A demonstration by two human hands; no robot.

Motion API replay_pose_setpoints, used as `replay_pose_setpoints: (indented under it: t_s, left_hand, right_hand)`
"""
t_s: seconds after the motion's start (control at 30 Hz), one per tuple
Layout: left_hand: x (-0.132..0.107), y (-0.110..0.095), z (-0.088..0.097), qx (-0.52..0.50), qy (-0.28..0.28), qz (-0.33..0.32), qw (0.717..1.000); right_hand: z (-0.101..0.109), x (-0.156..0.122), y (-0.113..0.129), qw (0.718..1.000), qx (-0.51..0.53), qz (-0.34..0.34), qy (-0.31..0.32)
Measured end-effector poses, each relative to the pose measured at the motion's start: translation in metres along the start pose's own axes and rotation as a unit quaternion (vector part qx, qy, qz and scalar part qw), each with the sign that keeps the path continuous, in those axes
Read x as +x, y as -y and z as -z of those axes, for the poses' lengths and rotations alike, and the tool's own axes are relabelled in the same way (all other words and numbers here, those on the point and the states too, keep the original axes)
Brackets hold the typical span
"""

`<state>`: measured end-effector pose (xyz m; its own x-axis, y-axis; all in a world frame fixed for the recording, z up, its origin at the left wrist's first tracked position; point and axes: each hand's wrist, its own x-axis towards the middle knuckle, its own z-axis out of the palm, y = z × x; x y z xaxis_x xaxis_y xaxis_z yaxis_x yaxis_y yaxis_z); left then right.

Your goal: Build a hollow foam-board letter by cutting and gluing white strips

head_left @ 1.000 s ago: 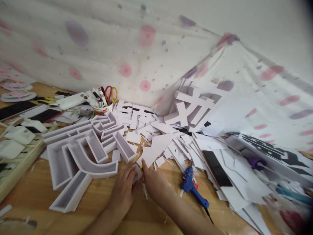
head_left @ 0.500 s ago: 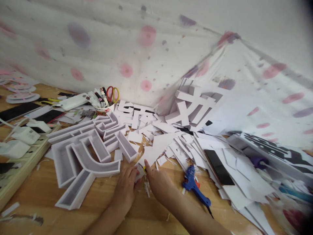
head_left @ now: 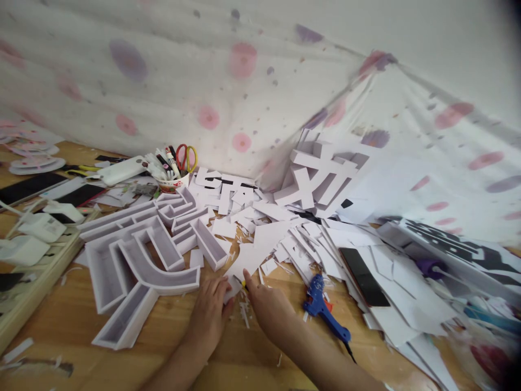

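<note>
My left hand [head_left: 209,314] lies fingers-down on a small white board scrap [head_left: 232,288] on the wooden table [head_left: 57,326], pressing it flat. My right hand [head_left: 266,305] is closed round a thin tool with a yellow tip [head_left: 243,283], whose point touches the same scrap just right of my left fingertips. A larger angular white board offcut [head_left: 254,250] lies just beyond both hands. A big hollow white foam-board character [head_left: 138,260] sits immediately left of my left hand.
A blue glue gun [head_left: 323,310] lies right of my right hand, its cord running toward me. A black phone [head_left: 362,277] rests on a heap of white offcuts. A cup of pens and scissors [head_left: 173,172], more foam characters [head_left: 321,174] and a spotted cloth stand behind.
My right hand has slid slightly to the right and toward me with the yellow-tipped tool. My left hand stays on the scrap.
</note>
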<state>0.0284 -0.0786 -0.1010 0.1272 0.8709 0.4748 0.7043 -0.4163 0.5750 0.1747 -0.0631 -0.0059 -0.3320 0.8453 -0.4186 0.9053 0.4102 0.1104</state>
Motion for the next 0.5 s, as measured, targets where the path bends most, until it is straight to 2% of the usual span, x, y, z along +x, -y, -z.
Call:
replay_pose_setpoints:
  t_s: [0.5]
  left_hand:
    - [0.000,0.001,-0.001,0.016,0.003,-0.008,1.000]
  right_hand:
    - [-0.004,-0.014,-0.005,0.999,-0.031,0.000,0.009]
